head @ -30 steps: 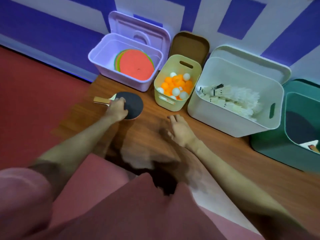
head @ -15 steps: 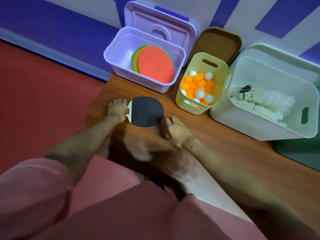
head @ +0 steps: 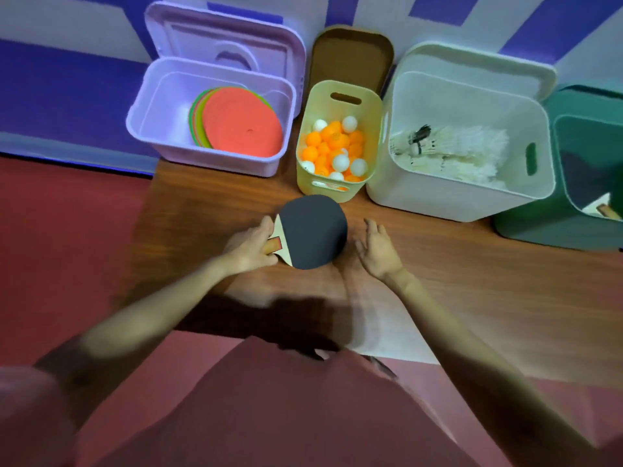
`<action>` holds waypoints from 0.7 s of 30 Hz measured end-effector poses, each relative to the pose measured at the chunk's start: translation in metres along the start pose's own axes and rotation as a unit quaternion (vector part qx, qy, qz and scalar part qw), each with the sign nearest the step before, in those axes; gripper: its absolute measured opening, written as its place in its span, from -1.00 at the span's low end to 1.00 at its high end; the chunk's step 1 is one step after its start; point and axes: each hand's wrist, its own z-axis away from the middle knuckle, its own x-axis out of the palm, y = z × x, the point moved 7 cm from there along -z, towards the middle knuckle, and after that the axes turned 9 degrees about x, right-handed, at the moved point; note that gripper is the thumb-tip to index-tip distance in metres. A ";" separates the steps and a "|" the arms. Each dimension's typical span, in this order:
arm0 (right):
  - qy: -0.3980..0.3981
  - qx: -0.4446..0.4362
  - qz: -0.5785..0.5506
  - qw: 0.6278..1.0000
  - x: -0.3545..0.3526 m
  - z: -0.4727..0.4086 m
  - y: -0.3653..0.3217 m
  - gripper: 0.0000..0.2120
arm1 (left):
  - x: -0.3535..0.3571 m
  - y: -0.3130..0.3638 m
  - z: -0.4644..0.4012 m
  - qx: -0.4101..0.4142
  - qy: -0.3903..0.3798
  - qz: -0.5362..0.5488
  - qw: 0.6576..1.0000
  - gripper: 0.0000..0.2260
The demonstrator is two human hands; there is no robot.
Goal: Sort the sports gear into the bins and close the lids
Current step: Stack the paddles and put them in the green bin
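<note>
Since half a second ago the paddle (head: 312, 232) is lifted off the wooden floor (head: 455, 281) and carried toward the middle, and the right hand (head: 379, 249) turns its palm up beside it. Largest first: the white bin (head: 421, 197) at 1 o'clock already holds shuttlecocks (head: 455, 148), the lilac bin (head: 148, 129) at 11 o'clock holds flat discs (head: 241, 124), the green bin (head: 539, 224) at 2 o'clock is half out of view and seems to hold another bat, and the small yellow bin (head: 337, 92) at 12 o'clock holds orange and white balls (head: 332, 146). I judge the sorting is nearly done: this paddle looks like the last loose piece, and it probably belongs in the green bin. All four lids stand open against the wall, so the closing is not yet begun. The paddle is in the air in front of the yellow bin, black face up. Its long axis runs from about 8 o'clock, where the handle is, to 2 o'clock, where the round head points. The left hand (head: 251, 246) is closed around the handle. The right hand is open and empty, fingers spread, just beside the head and not touching it.
</note>
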 end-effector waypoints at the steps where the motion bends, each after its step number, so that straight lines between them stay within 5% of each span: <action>1: 0.007 0.012 -0.018 1.000 -0.008 0.004 0.012 -0.48 | 0.000 0.016 -0.004 0.017 -0.005 0.004 1.000 -0.61; 8: 0.184 0.032 -0.134 0.973 -0.093 0.037 0.081 -0.77 | 0.005 0.129 -0.040 0.146 -0.019 0.082 0.986 -0.60; 13: 0.319 0.030 -0.177 0.931 -0.174 0.052 0.132 -0.75 | 0.000 0.219 -0.075 0.198 0.001 0.129 0.972 -0.60; 21: 0.421 0.016 -0.197 0.885 -0.280 0.044 0.228 -0.72 | 0.004 0.358 -0.132 0.205 0.027 0.181 0.961 -0.64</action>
